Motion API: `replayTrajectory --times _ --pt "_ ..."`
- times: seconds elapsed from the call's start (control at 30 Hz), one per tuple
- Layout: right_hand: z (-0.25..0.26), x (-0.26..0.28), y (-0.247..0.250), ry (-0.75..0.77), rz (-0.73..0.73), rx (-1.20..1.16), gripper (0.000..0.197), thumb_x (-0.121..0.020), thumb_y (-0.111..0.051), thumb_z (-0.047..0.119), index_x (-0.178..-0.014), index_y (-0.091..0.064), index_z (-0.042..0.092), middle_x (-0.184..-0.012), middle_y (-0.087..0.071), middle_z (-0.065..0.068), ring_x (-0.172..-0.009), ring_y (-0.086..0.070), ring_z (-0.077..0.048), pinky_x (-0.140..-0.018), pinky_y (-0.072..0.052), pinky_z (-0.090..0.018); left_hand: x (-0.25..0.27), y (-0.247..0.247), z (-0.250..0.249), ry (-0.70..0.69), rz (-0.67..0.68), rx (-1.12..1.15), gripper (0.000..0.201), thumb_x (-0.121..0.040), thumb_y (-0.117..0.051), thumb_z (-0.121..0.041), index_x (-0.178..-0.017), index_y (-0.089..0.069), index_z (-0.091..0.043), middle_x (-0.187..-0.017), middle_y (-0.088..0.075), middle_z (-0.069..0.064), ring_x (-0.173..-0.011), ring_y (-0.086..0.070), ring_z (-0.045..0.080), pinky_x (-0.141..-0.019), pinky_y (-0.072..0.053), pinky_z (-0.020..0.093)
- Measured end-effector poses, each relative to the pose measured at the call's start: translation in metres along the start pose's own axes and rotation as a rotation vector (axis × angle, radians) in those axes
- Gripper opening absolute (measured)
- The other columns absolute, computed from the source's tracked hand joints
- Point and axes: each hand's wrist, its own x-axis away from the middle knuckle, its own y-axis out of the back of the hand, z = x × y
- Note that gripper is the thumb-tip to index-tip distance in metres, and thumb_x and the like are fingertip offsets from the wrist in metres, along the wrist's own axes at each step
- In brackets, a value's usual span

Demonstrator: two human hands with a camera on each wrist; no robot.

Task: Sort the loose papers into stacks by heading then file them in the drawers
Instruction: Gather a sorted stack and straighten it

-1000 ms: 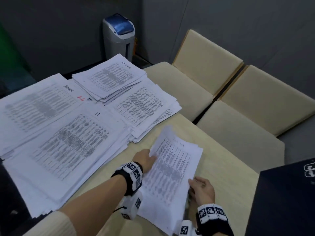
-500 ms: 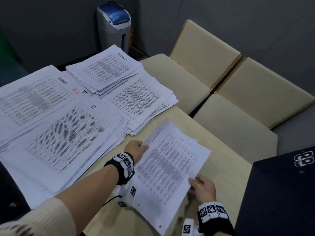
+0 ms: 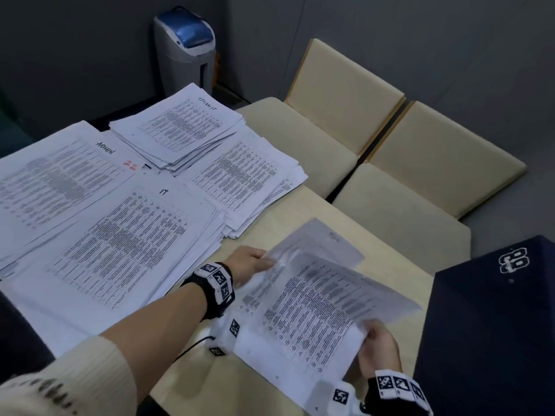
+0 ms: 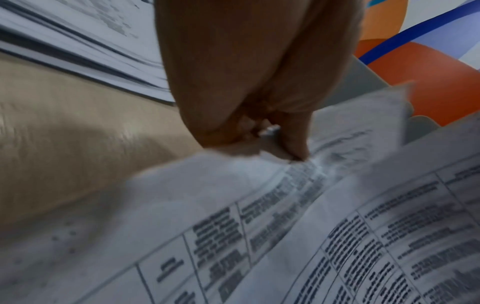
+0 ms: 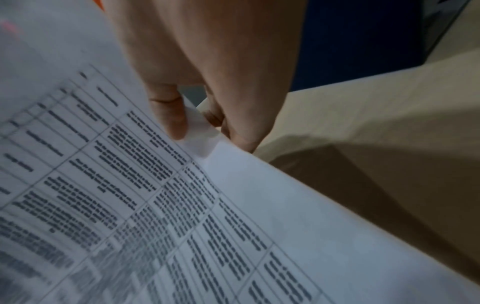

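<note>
A small bundle of printed sheets (image 3: pixel 312 313) is held above the table's near right part. My left hand (image 3: pixel 264 261) pinches its left edge; in the left wrist view the fingertips (image 4: pixel 293 148) pinch that edge. My right hand (image 3: pixel 371 334) grips the near right corner, thumb (image 5: pixel 168 115) on top and the other fingers under it. The top sheets stand lifted off a lower sheet (image 3: pixel 318 247). Sorted stacks lie to the left: one headed "IT" (image 3: pixel 120 241), one headed "Admin" (image 3: pixel 54 181), a far stack (image 3: pixel 180 127) and another stack (image 3: pixel 246 175) beside it.
The beige table (image 3: pixel 384 265) shows bare wood around the held sheets. A dark blue box (image 3: pixel 495 325) stands at the right edge. Beige padded chairs (image 3: pixel 345 94) stand beyond the table. A grey bin with a blue lid (image 3: pixel 186 46) stands by the far wall.
The bundle has come up off the table and turned clockwise. My right hand has raised its corner, so the top sheets now part from the sheet below.
</note>
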Motion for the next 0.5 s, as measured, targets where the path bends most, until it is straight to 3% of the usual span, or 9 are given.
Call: replayTrajectory --times 0.07,0.13,0.17,0.23,0.3,0.37,0.4,0.43,0.5 --pt "0.008 0.012 -0.01 -0.032 0.135 -0.021 0.017 -0.089 -0.051 0.002 -0.074 -0.046 0.007 -0.064 -0.043 -0.006 -0.055 -0.047 -0.022 -0.057 -0.039 -0.033 0.003 -0.004 -0.006 0.0 0.102 -0.011 0.019 -0.093 -0.061 -0.012 -0.075 -0.057 -0.006 -0.06 -0.041 0.002 -0.046 -0.025 0.012 -0.041 -0.021 0.022" --pt "0.013 0.014 -0.018 -0.05 0.242 -0.018 0.015 -0.092 -0.053 0.003 -0.078 -0.047 0.005 -0.066 -0.044 -0.009 -0.054 -0.052 -0.021 -0.056 -0.045 -0.031 0.002 -0.006 -0.007 -0.021 0.076 -0.035 0.018 -0.091 -0.054 -0.004 -0.074 -0.052 -0.01 -0.061 -0.036 0.004 -0.046 -0.025 0.014 -0.046 -0.02 0.023" --pt "0.015 0.013 -0.021 -0.054 0.272 0.01 0.013 -0.092 -0.056 0.004 -0.081 -0.05 0.004 -0.07 -0.049 -0.012 -0.061 -0.056 -0.024 -0.061 -0.049 -0.034 0.002 -0.006 -0.008 -0.028 0.039 -0.042 0.014 -0.09 -0.054 -0.005 -0.076 -0.055 -0.007 -0.063 -0.039 0.006 -0.048 -0.03 0.014 -0.047 -0.025 0.023" --pt "0.017 0.013 -0.021 -0.022 0.297 0.006 0.007 -0.09 -0.062 0.002 -0.094 -0.056 0.002 -0.088 -0.062 -0.023 -0.085 -0.064 -0.035 -0.086 -0.053 -0.047 0.002 -0.008 -0.009 -0.047 -0.077 -0.039 0.016 -0.091 -0.059 -0.011 -0.083 -0.063 0.002 -0.071 -0.052 0.009 -0.059 -0.047 0.017 -0.058 -0.04 0.027" --pt "0.021 0.014 -0.019 0.022 0.27 0.011 0.017 -0.082 -0.07 -0.001 -0.091 -0.06 0.01 -0.101 -0.067 -0.028 -0.103 -0.064 -0.041 -0.103 -0.045 -0.054 0.003 -0.011 -0.007 -0.07 -0.257 -0.075 0.017 -0.093 -0.061 -0.014 -0.082 -0.068 -0.002 -0.073 -0.059 0.004 -0.067 -0.053 0.018 -0.068 -0.045 0.028" --pt "0.027 0.02 -0.016 0.117 0.25 0.045 0.022 -0.079 -0.076 0.002 -0.071 -0.059 0.013 -0.098 -0.071 -0.025 -0.1 -0.066 -0.043 -0.1 -0.047 -0.057 0.005 -0.013 -0.003 -0.078 -0.418 -0.172 0.012 -0.094 -0.061 -0.02 -0.092 -0.07 -0.012 -0.084 -0.065 0.002 -0.079 -0.06 0.017 -0.081 -0.048 0.029" --pt "0.03 0.02 -0.014 0.178 0.231 0.063 0.022 -0.08 -0.077 0.005 -0.072 -0.057 0.007 -0.096 -0.073 -0.022 -0.096 -0.068 -0.042 -0.094 -0.051 -0.055 0.007 -0.015 0.0 -0.052 -0.477 -0.252 0.024 -0.093 -0.062 -0.026 -0.111 -0.067 -0.011 -0.104 -0.067 0.004 -0.095 -0.063 0.02 -0.092 -0.048 0.032" --pt "0.036 0.022 -0.012 0.252 0.207 0.1 0.024 -0.082 -0.076 0.007 -0.077 -0.054 -0.001 -0.092 -0.073 -0.018 -0.09 -0.068 -0.037 -0.088 -0.055 -0.049 0.008 -0.018 0.003 -0.013 -0.514 -0.358 0.043 -0.093 -0.063 -0.033 -0.128 -0.058 -0.01 -0.122 -0.062 0.006 -0.11 -0.06 0.022 -0.099 -0.047 0.035" --pt "0.049 0.026 -0.014 0.427 0.178 0.166 0.028 -0.086 -0.073 0.008 -0.08 -0.05 -0.007 -0.083 -0.067 -0.013 -0.08 -0.06 -0.025 -0.072 -0.049 -0.03 0.015 -0.025 0.008 -0.015 -0.543 -0.467 0.057 -0.091 -0.065 -0.039 -0.136 -0.047 -0.01 -0.134 -0.054 0.007 -0.118 -0.056 0.023 -0.102 -0.046 0.038"
